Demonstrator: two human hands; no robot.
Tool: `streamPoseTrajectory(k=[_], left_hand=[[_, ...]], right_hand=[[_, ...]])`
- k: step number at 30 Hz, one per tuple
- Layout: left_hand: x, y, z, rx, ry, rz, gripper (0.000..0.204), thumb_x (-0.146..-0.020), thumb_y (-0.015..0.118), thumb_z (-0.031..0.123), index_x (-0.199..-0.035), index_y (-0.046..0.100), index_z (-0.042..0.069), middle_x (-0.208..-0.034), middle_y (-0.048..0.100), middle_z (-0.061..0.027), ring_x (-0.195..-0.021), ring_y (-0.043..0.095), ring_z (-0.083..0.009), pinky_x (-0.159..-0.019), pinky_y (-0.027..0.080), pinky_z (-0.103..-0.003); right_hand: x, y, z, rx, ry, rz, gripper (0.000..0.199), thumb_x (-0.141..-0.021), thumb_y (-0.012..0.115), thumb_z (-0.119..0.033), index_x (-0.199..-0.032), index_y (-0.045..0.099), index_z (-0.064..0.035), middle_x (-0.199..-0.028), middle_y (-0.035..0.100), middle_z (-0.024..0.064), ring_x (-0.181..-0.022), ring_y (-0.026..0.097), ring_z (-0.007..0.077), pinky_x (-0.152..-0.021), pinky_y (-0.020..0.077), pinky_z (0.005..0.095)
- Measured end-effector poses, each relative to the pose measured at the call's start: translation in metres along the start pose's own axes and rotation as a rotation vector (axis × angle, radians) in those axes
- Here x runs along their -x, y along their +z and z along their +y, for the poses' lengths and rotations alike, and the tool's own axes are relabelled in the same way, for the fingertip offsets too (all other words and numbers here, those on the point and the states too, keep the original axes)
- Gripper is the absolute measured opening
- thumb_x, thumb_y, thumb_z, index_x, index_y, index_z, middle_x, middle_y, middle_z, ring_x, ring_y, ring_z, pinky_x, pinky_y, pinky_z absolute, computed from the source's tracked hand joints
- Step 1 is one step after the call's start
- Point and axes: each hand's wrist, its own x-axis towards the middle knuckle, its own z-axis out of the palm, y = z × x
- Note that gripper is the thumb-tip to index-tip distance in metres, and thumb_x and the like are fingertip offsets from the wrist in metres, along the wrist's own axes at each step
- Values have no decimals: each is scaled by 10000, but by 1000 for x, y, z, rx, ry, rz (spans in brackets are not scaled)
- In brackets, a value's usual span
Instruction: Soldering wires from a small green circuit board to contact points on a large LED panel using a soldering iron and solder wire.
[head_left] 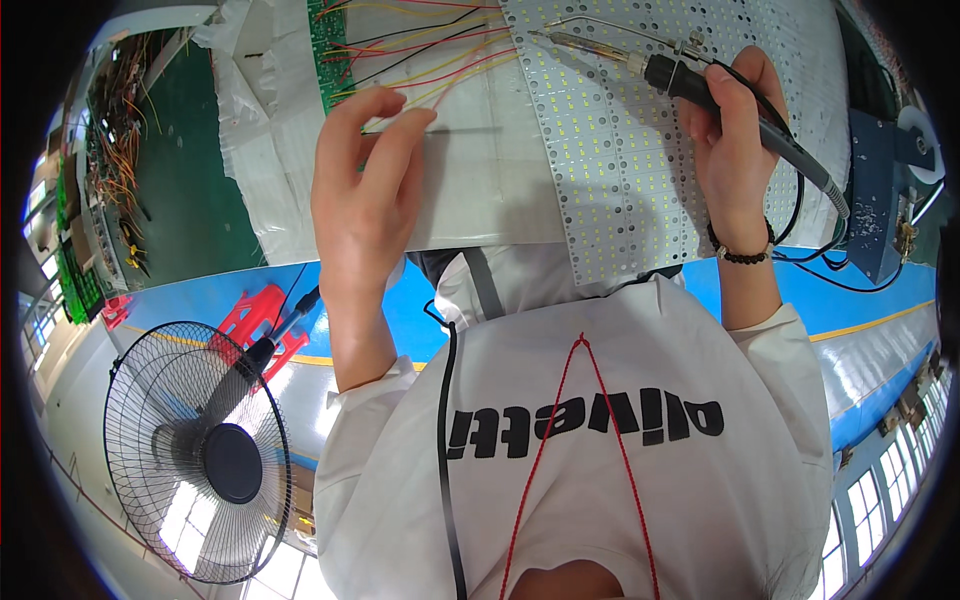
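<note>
My right hand (735, 150) is wrapped round a soldering iron (680, 82) with a black grip and a thin metal wire guide along its top. The iron's tip points left, over the upper left part of a white perforated LED panel (610, 180). My left hand (365, 190) is left of the panel, its fingers curled and thumb and forefinger close together at a thin red wire (450, 88). The fingertips partly hide where they touch it. Red, yellow and black wires (420, 45) run between a narrow green circuit board (330, 50) and the panel's left edge.
A blue-grey box (875, 195) with cables stands at the right table edge. Loose wire bundles (125, 190) lie at far left on a green mat (180, 160). White sheeting (480, 190) covers the worktop. A black fan (200, 450) and a red stool (255, 325) are at lower left.
</note>
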Motion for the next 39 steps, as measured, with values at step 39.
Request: streamPoseTrajectory(k=[39], left_hand=[[-18, 47, 20, 200, -130, 93, 75, -733, 695, 64, -780, 636, 57, -667, 500, -41, -539, 501, -186, -484, 396, -312]], right_hand=[[3, -1, -3, -21, 2, -16, 206, -855, 517, -81, -736, 349, -94, -529, 418, 25, -462, 298, 67, -443, 238, 231]])
